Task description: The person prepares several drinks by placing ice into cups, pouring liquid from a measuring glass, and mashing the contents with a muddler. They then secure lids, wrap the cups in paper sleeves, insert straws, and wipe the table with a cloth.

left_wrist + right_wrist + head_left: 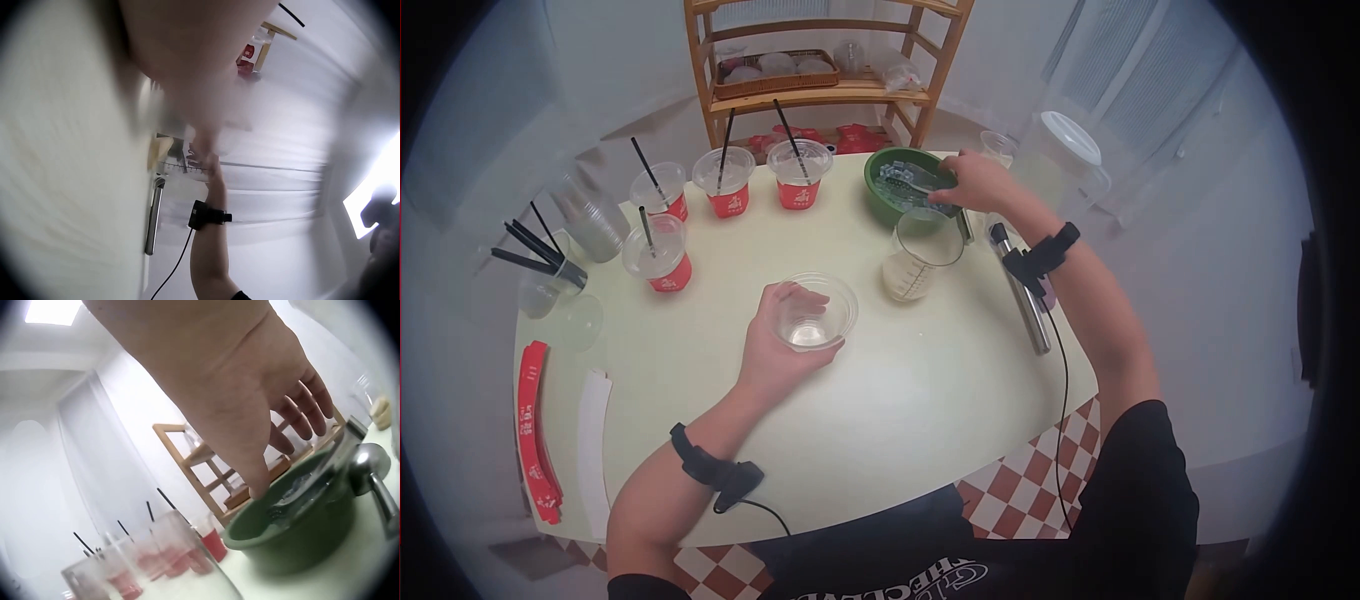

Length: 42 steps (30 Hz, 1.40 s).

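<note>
My left hand [772, 348] grips a clear plastic cup [836, 335] from its left side, above the middle of the table. The left wrist view shows that hand large and blurred. My right hand [985, 184] reaches over a green bowl [882, 207] of ice cubes at the back. In the right wrist view its fingers [303, 412] are spread and relaxed, with the thumb tip close over the bowl's rim. A long metal utensil [325, 469] lies in the bowl beneath the hand. In front of the bowl stands a clear measuring jug [910, 278] with a pale liquid low inside.
Several lidded cups with red sleeves [730, 202] and black straws stand at the back left. Spare straws [540, 248] and stacked cups [590, 220] are beside them. Red sleeves [535, 430] lie at left. At right are a metal rod [1030, 315] and a white-lidded pitcher [1055, 165].
</note>
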### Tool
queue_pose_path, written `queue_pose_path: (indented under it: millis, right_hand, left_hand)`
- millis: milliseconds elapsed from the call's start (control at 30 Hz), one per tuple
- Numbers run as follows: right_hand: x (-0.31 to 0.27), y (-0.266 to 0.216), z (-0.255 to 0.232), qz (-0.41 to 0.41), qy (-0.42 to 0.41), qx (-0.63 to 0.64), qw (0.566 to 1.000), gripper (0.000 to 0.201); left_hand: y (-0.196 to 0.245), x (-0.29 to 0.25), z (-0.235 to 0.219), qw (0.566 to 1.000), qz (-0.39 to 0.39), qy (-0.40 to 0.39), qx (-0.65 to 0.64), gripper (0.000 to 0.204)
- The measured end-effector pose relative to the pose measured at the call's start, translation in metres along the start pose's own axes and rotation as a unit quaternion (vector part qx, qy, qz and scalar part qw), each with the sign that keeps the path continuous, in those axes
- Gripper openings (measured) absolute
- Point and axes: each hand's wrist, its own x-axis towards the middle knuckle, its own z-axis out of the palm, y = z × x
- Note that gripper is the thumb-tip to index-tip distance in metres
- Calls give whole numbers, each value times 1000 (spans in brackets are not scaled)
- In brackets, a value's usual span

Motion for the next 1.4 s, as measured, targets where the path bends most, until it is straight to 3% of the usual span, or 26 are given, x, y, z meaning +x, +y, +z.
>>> queue_pose_path:
  millis: [233,433,533,600,700,833,900,1000,1100,1133,1200,1400]
  right_hand:
    - [30,22,21,-21,-57,-22,998,52]
    - [3,22,-47,-23,17,-42,999,50]
    - [-16,0,-63,-56,-47,-27,997,50]
    - [-20,-10,-59,-71,-83,-24,994,54]
    - [-16,-10,-43,-122,-67,-82,987,51]
    - [-5,-1,-34,-114,-60,-101,987,49]
    - [0,7,-40,-117,-16,-166,979,48]
    - [3,20,-49,-60,21,-129,990,49]
    - [-1,23,-46,-84,34,-128,988,50]
    - [-3,21,-42,-82,33,-126,988,50]
    - [-5,12,-34,-77,-43,-82,993,52]
    - [4,23,-36,-78,2,-134,988,51]
  left_hand:
    - [3,0,-3,999,-21,-2,-31,73]
    - [-4,-1,-5,999,-22,-7,-47,78]
    - [-5,-1,-6,999,-19,-10,-42,79]
    - [-7,-1,-6,999,-14,-13,-33,79]
    - [-8,-1,-5,1000,-13,-8,-25,79]
    - [-2,-1,-5,998,-29,3,-51,78]
    - [-1,-2,-4,998,-36,6,-57,77]
    - [0,-1,-5,998,-38,4,-55,77]
    - [0,-1,-4,998,-38,1,-56,77]
    - [-1,-1,-5,998,-36,0,-49,77]
    - [-3,-1,-5,999,-34,0,-42,77]
    - [-6,-1,-6,999,-30,1,-34,81]
